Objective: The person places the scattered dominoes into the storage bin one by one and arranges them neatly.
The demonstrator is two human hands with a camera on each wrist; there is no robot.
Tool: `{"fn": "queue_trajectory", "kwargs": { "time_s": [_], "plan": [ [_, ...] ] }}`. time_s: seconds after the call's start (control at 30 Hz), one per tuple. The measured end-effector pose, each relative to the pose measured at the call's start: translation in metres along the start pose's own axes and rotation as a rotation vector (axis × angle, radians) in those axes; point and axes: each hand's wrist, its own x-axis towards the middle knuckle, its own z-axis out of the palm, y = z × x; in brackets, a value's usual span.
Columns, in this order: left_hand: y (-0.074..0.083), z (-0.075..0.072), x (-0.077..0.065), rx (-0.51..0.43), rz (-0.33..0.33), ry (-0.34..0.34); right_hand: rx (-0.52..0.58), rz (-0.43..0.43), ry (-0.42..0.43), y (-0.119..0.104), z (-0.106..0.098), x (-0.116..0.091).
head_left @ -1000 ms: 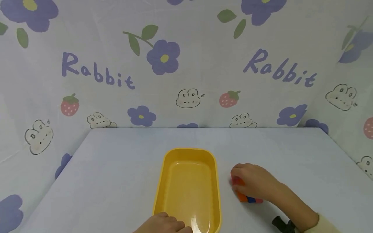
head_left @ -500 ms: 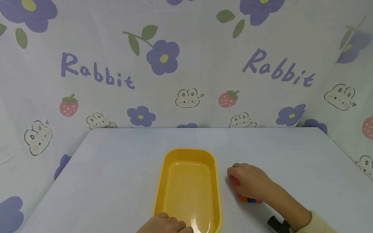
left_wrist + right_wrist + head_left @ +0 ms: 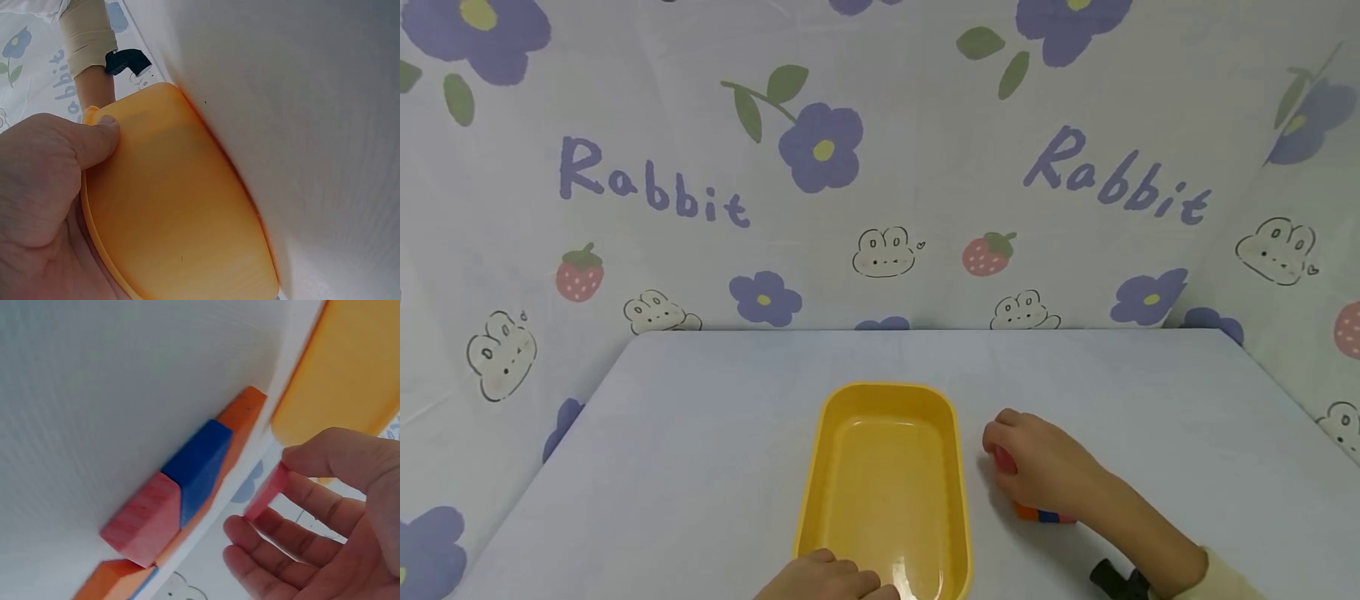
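The left hand grips a yellow tray by its rim — thumb against the outer wall — on a pale surface; beyond, a beige sleeve, black device beside it.

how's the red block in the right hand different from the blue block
The red block is pinched by the right hand, apart from the other blocks; the blue block sits against a pink block. The red block is pinkish red, the blue block deep blue. Fingers partly cover the red block, while none cover the blue block in the right wrist view. Both are plainly coloured.
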Motion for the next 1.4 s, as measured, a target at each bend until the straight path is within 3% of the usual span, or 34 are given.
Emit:
{"fn": "queue_trajectory", "kwargs": {
  "time_s": [0.53, 0.73, 0.93, 1.4],
  "plan": [
    [-0.003, 0.002, -0.002, 0.008, 0.006, 0.007, 0.085, -0.145, 0.25, -0.009, -0.009, -0.006],
    [-0.004, 0.0, 0.0, -0.016, -0.006, -0.032, 0.135, -0.168, 0.328, -0.011, -0.011, -0.003],
    [-0.004, -0.001, 0.0, -0.011, -0.004, -0.044, 0.141, -0.221, 0.356, -0.013, -0.012, 0.002],
    [-0.006, -0.003, 0.002, -0.009, -0.007, -0.096, 0.132, -0.288, 0.292, -0.031, -0.009, 0.017]
  ]
}}
